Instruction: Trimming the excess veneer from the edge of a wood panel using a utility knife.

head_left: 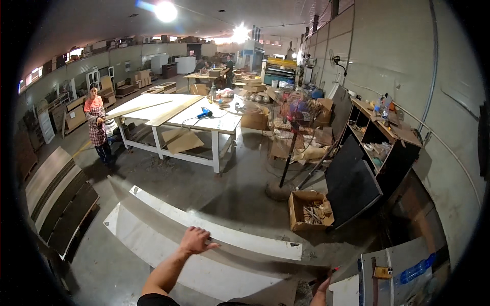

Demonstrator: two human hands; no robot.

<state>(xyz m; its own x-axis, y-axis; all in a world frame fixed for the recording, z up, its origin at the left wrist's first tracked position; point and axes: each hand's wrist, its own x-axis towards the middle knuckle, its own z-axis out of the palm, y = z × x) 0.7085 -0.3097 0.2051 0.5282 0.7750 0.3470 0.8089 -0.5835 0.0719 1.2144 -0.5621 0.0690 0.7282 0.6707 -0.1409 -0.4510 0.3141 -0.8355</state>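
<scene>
A long, narrow grey-brown panel (pixel 235 251) runs across in front of me, a white strip along its far side. My left hand (pixel 195 240) is on its upper edge, fingers curled over it and thumb stuck out to the right. On the near side lies a wide white board (pixel 199 273), below my left forearm. At the lower right my right hand (pixel 321 291), partly cut off by the picture's edge, is closed around a slim dark tool with a red end (pixel 335 269). The tool's exact kind is too small to tell.
A white-framed worktable (pixel 216 148) with a blue power tool (pixel 204 112) stands ahead; a person (pixel 96 122) is at its left. A stand fan (pixel 290 148), a cardboard box (pixel 310 210) and a black shelf unit (pixel 380 140) are right. A blue bottle (pixel 416 270) lies nearby.
</scene>
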